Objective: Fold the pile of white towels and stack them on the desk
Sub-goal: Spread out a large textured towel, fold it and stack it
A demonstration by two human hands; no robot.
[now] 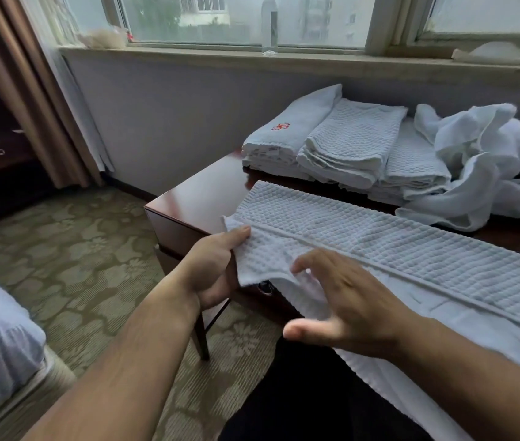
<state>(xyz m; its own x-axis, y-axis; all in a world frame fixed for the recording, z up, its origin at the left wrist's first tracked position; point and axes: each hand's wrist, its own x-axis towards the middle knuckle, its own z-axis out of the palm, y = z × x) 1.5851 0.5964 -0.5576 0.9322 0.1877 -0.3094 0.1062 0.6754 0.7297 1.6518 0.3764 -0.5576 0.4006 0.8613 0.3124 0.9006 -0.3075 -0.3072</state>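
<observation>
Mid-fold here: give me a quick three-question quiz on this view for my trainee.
1. True or false: the left hand pinches the end of the towel laid across the desk.
2. Relative to the folded stacks, the crumpled pile lies: A) to the left B) to the right C) on the carpet.
3. Fill in: on the windowsill stands a clear ___.
Key: 1 true; 2 B; 3 bottle.
</observation>
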